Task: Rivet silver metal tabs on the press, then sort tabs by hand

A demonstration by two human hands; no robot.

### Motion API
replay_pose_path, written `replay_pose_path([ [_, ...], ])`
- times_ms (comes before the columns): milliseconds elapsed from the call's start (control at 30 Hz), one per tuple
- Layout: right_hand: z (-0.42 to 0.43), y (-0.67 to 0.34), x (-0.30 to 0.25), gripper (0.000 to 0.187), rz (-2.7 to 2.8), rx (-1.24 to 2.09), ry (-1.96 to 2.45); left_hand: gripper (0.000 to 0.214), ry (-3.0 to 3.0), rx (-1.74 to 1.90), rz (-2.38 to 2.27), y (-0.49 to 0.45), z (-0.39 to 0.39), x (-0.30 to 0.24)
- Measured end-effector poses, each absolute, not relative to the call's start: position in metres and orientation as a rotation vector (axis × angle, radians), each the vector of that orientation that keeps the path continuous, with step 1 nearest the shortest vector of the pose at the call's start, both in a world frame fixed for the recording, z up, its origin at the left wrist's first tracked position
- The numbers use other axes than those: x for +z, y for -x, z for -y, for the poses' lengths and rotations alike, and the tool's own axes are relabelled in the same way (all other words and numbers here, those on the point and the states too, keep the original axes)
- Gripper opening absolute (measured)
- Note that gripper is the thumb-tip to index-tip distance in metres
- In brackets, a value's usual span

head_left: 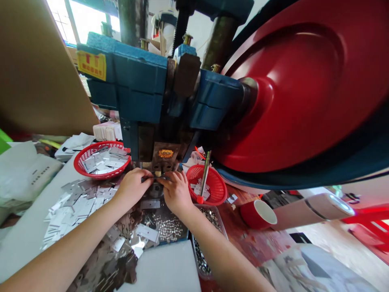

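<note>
Blue press (139, 87) in the head view: at its tooling (160, 161) sits a dark strip (155, 177), left hand (133, 185) and right hand (177, 194) each pinching one end in a fingertip grip. Best hold it level, both hands clear of the tooling.

Two hands (133, 185); two red baskets (95, 174)

No wording can be read with certainty. A yellow rectangular sticker (91, 65) on the blue metal press (139, 79) bears two large red T-like marks above a row of smaller red characters, too blurred to make out. Illegible too are the small orange-and-yellow label (165, 153) low on the press and the dark printed line on the white plastic bag (21, 168).
</note>
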State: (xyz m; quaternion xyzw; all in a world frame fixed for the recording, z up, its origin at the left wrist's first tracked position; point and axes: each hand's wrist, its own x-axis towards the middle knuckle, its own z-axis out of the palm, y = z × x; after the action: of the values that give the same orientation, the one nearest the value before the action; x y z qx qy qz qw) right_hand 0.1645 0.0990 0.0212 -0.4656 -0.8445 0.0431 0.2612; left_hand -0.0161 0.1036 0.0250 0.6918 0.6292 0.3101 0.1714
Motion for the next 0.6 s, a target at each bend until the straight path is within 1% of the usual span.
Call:
replay_pose_path([
  [167, -0.099, -0.168, 0.022, 0.041, 2.286, 0.133, 1.239, 0.023, -1.960, 0.862, -1.783, 0.018, -0.105, 0.025],
  [467, -0.095, -0.165, 0.033, 0.032, 2.425, -0.012, 1.245, 0.020, -1.935, 0.857, -1.716, 0.019, -0.112, 0.020],
  [533, -0.097, -0.162, 0.035, 0.030, 2.418, 0.010, 1.245, 0.022, -1.918, 0.853, -1.686, 0.019, -0.114, 0.018],
  [600, -0.100, -0.161, 0.035, 0.030, 2.365, 0.103, 1.240, 0.024, -1.897, 0.850, -1.664, 0.019, -0.115, 0.018],
])
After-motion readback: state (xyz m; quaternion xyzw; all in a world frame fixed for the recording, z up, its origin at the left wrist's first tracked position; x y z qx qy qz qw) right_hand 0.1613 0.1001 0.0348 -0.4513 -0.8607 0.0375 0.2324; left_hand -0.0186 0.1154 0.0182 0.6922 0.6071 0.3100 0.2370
